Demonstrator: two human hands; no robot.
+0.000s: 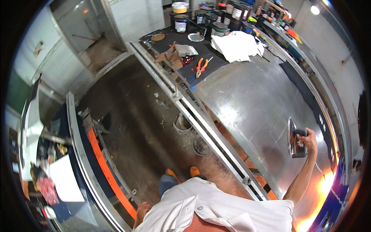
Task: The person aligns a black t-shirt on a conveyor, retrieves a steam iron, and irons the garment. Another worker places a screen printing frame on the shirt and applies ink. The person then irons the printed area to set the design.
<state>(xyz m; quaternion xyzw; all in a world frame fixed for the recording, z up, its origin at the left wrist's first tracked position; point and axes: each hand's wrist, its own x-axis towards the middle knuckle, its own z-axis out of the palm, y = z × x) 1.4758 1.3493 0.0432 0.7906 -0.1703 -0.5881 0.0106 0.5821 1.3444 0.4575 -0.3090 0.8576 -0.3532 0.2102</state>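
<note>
My right hand [308,138] is closed on the dark handle of an iron [292,136], its shiny plate tilted nearly on edge, at the right of a metal-topped table [247,104]. A pale cord runs down beside my forearm; a black strip [303,92] lies along the table's far right side. My left hand [143,208] hangs low by my body at the bottom edge, fingers curled; I cannot make out whether anything is in it.
Ink tubs [181,25], orange-handled pliers [201,69] and white sheets [235,44] sit at the back. A metal rail [191,116] edges the table, with buckets [181,123] beside it on the floor [119,100]. Another cluttered bench [89,214] stands left. An open doorway is top left.
</note>
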